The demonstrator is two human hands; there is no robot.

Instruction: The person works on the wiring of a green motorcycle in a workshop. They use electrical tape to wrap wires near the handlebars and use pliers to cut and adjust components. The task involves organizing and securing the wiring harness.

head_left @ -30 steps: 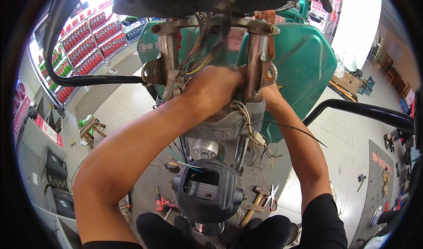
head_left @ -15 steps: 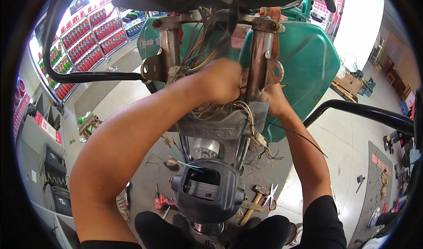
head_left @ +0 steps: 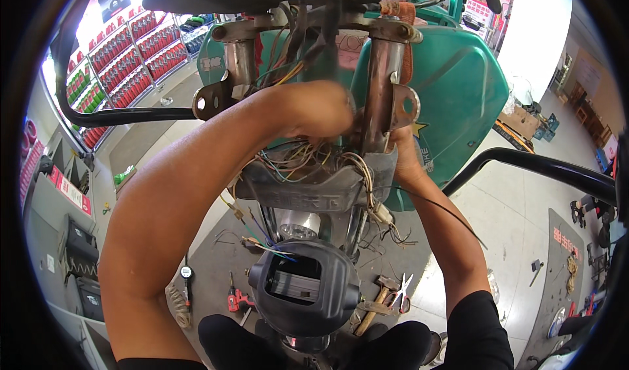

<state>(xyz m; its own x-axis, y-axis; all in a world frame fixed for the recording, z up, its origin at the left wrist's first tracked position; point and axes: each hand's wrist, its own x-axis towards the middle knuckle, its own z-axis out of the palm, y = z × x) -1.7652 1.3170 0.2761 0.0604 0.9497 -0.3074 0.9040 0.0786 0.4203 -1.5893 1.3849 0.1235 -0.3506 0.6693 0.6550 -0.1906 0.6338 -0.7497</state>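
My left hand (head_left: pixel 322 110) is curled up and slightly blurred between the two metal fork tubes, close against the right tube (head_left: pixel 382 82); its fingertips and anything in them are hidden. On the outer side of that tube is my right hand (head_left: pixel 404 148), its fingers out of sight behind the bracket (head_left: pixel 406 106). Coloured wires (head_left: pixel 308 155) spill over a grey plastic cover (head_left: pixel 301 190) below my left hand. More wires run up in front of the left fork tube (head_left: pixel 240 62). The black headlamp housing (head_left: pixel 308 288) hangs lower down, with loose wire ends by its opening.
Green body panels (head_left: pixel 452 95) stand behind the fork. Black bars (head_left: pixel 141 115) curve out on both sides. On the floor lie a red power screwdriver (head_left: pixel 239 298), a hammer (head_left: pixel 373 311), scissors (head_left: pixel 401 291) and a gauge with a hose (head_left: pixel 187 275). Shelves (head_left: pixel 131 59) line the far left.
The fork and wires have shifted slightly left. My left hand has dropped a little, uncovering more wires above the grey cover. My right hand stays beside the right tube.
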